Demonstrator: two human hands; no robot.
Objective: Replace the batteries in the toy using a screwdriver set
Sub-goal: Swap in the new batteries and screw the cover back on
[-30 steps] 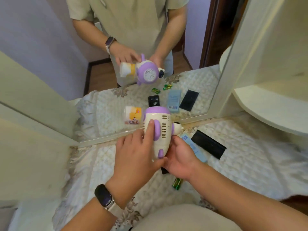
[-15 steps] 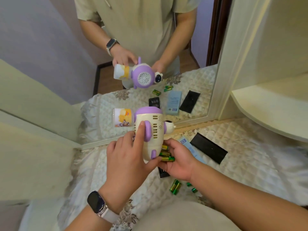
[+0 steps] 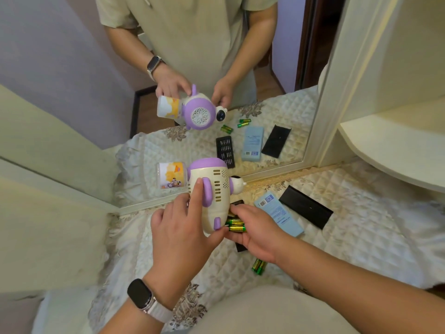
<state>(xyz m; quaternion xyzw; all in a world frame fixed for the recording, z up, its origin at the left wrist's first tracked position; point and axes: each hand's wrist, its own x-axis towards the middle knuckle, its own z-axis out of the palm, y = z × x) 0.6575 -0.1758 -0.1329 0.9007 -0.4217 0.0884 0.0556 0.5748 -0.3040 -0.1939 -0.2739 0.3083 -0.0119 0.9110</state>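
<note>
Cream quilted cover (image 3: 361,227) spread near and right; mirror (image 3: 284,39) standing at the far edge, reflecting lilac wall (image 3: 60,56); curved cream shelf (image 3: 397,145) right.

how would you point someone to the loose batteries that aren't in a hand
Find the mirror at the back of the quilted cover, then come forward to the right hand beside the toy. Just below its wrist a pair of green batteries lies on the quilt. Unlike the held batteries in that hand, nothing touches this pair.

Quilted cloth (image 3: 361,225) bears batteries (image 3: 259,266), blue box (image 3: 279,216), black case (image 3: 305,206).
</note>
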